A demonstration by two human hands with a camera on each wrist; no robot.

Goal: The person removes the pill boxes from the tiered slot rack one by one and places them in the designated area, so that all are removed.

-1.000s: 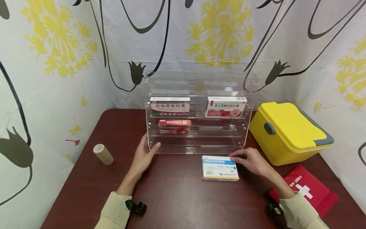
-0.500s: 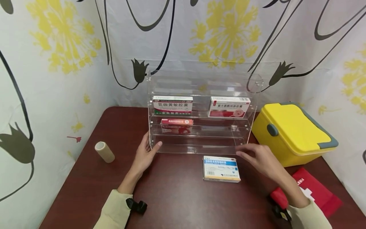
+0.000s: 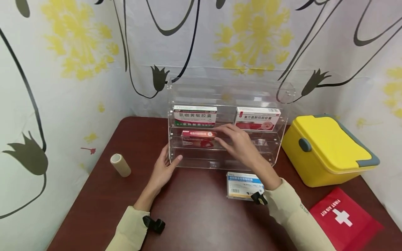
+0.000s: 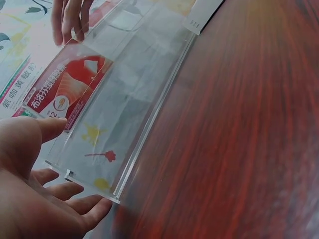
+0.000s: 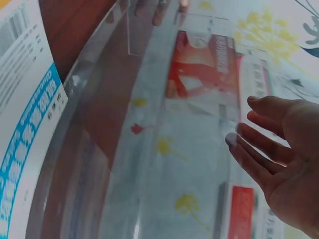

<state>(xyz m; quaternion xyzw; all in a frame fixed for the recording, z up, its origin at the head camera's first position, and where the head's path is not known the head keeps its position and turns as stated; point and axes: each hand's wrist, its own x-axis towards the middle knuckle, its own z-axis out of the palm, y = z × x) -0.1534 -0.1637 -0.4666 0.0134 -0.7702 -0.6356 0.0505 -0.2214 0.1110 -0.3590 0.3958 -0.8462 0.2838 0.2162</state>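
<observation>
A clear acrylic display rack (image 3: 230,162) stands on the table, with medicine boxes on its tiers. My left hand (image 3: 162,170) holds the rack's left side, thumb in front and fingers along the outer side in the left wrist view. My right hand (image 3: 240,146) is at the right end of a red medicine box (image 3: 198,138) on a middle tier. Its fingers are apart, with nothing between them in the right wrist view. On the table before the rack lies a blue-and-white medicine box (image 3: 240,190), partly hidden by the right forearm.
Higher in the rack sit a white-and-green medicine box (image 3: 195,116) and a white-and-red medicine box (image 3: 257,118). A yellow lidded box (image 3: 323,153) and a red first aid pouch (image 3: 342,218) are at the right. At the left stands a beige roll (image 3: 120,165).
My right hand has left the blue-and-white box and moved up and left to the red box in the rack. The left hand stays at the rack's side. The head view has shifted slightly.
</observation>
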